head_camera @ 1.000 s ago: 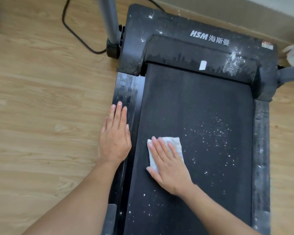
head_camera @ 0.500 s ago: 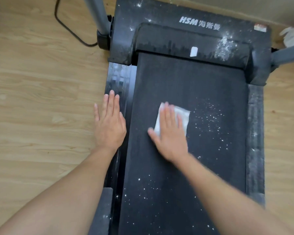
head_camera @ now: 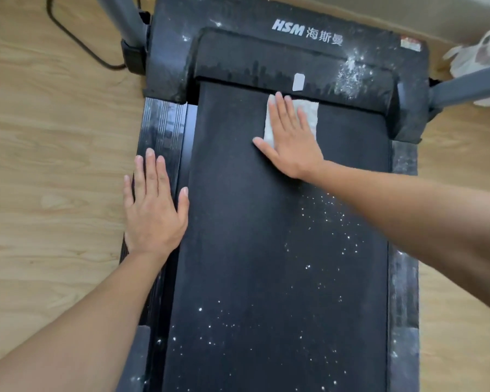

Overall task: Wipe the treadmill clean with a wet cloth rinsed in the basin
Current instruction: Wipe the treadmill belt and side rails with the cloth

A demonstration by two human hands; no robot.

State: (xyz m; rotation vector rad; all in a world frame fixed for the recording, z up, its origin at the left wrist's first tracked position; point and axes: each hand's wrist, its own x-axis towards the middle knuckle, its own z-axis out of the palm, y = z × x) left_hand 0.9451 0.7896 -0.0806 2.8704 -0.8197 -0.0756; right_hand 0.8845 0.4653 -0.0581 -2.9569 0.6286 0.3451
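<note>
A black treadmill (head_camera: 238,222) fills the middle of the head view, its belt speckled with white powder at the right and near bottom. My right hand (head_camera: 290,138) lies flat with straight fingers on a folded white cloth (head_camera: 310,114), pressing it on the belt just below the motor cover (head_camera: 266,60). My left hand (head_camera: 153,205) rests flat, fingers straight, on the left side rail (head_camera: 161,128). A thick patch of white powder (head_camera: 350,73) sits on the right of the motor cover. No basin is in view.
Wooden floor (head_camera: 54,165) surrounds the treadmill. A black cable (head_camera: 68,32) loops on the floor at top left. Grey uprights rise at top left (head_camera: 122,18) and right (head_camera: 464,86). A white plastic bag (head_camera: 481,55) lies at far right.
My right hand has pushed the cloth forward up the belt, from mid-belt to the edge of the motor cover. The left hand has stayed flat on the side rail.
</note>
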